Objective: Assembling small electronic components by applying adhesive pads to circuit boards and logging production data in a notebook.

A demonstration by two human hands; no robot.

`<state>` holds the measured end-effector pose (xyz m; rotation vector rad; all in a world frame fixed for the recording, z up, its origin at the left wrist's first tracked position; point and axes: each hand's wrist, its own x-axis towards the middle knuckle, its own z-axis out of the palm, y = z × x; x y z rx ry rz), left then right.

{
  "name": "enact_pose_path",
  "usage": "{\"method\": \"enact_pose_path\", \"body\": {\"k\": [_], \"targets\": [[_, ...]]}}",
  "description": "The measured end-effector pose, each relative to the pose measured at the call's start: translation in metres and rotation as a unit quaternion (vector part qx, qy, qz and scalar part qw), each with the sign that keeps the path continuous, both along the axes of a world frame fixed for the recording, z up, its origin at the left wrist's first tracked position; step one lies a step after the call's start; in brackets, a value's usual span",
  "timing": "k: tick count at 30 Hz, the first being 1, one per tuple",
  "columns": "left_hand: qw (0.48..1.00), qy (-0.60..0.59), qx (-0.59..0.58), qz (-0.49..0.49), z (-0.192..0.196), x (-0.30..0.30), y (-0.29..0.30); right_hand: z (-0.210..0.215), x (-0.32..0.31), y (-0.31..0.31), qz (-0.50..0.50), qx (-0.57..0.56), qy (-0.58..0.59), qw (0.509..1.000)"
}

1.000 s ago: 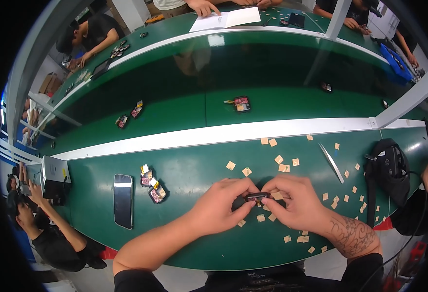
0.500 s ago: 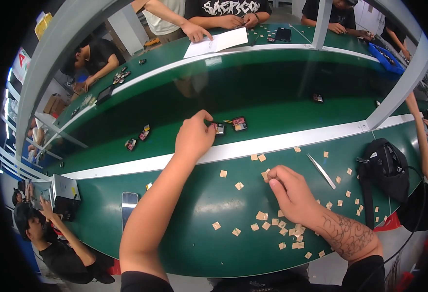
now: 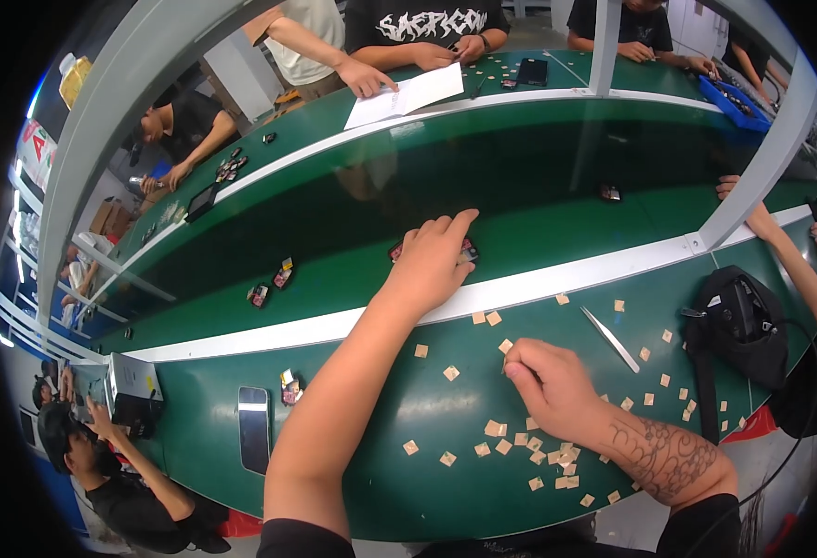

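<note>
My left hand (image 3: pixel 434 263) reaches palm down over the dark green belt, fingers extended and somewhat apart. Under it lie small electronic modules in dark cases: one module (image 3: pixel 470 251) shows by the fingertips, and another pokes out at the hand's left side. Most of both is covered. My right hand (image 3: pixel 550 386) is closed in a pinch above the green worktable (image 3: pixel 371 409). A small tan square sticker (image 3: pixel 506 346) shows at its thumb and forefinger. Several similar tan squares (image 3: pixel 565 458) lie loose around and below that hand.
White tweezers (image 3: pixel 611 339) and a black bag (image 3: pixel 736 321) lie to the right. On the left are a phone (image 3: pixel 254 430) and another module (image 3: pixel 290 387). A white rail (image 3: pixel 511 296) edges the belt; grey posts (image 3: pixel 762 181) rise beyond. Co-workers sit around; one person's arm (image 3: pixel 790 256) reaches in from the right.
My left hand has moved right across the modules, its fingers going from curled to stretched out. My right hand stays pinched in nearly the same place. The whole view has shifted slightly.
</note>
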<state>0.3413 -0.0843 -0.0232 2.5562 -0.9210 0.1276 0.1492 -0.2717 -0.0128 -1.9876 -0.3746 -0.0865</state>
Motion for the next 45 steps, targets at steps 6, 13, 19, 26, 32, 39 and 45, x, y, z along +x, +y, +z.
{"method": "enact_pose_path", "body": {"k": [6, 13, 19, 26, 32, 39, 45], "targets": [[0.994, -0.005, -0.071, -0.083, 0.029, -0.06, -0.009, -0.006, -0.001, -0.003, -0.002, -0.032, -0.012, 0.999], [0.994, 0.068, -0.006, -0.082, 0.018, -0.139, 0.038, -0.007, 0.003, -0.001, 0.024, -0.054, -0.021, 0.998], [0.993, 0.104, 0.011, -0.055, 0.02, -0.157, 0.069, -0.003, 0.001, 0.001, 0.07, -0.092, -0.01, 0.993], [0.985, 0.151, 0.027, -0.075, 0.036, -0.162, 0.079, 0.003, -0.006, 0.01, 0.096, -0.211, -0.041, 0.972], [0.974, 0.195, 0.025, -0.116, 0.038, -0.154, 0.095, 0.006, -0.01, 0.018, 0.104, -0.275, -0.081, 0.953], [0.976, 0.171, 0.004, -0.134, 0.024, -0.162, 0.082, 0.007, -0.013, 0.019, 0.112, -0.298, -0.098, 0.943], [0.977, 0.168, -0.014, -0.128, 0.025, -0.167, 0.076, 0.008, -0.015, 0.018, 0.128, -0.301, -0.095, 0.94]]}}
